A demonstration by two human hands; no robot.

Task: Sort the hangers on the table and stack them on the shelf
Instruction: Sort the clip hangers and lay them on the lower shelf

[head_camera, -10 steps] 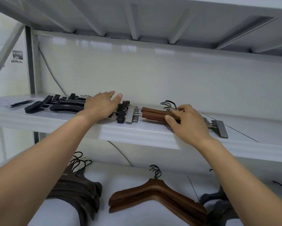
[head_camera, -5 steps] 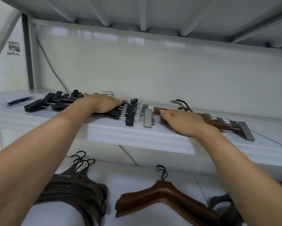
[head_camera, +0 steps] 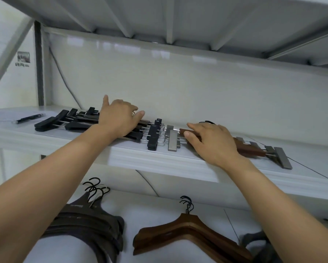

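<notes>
— Where have the hangers got to?
— Up on the shelf [head_camera: 155, 160], in two lots side by side. The black clip hangers [head_camera: 77, 122] lie to the left and the brown clip hangers [head_camera: 248, 149] to the right (their clips nearly meet in the middle).
— And the hands?
— The left hand [head_camera: 119, 118] rests palm down on the black lot. Its fingers [head_camera: 105, 100] are spread and loose, the little one lifted, grasping nothing. The right hand [head_camera: 210, 143] lies flat on the brown lot, fingers stretched along the bars and, as far as I can see, not curled round them.
— Anything else?
— A pen [head_camera: 29, 118] lies at the shelf's far left. On the surface [head_camera: 155, 211] below there's a pile of dark coat hangers [head_camera: 87, 224], with a pile of brown coat hangers [head_camera: 188, 234] beside it.
</notes>
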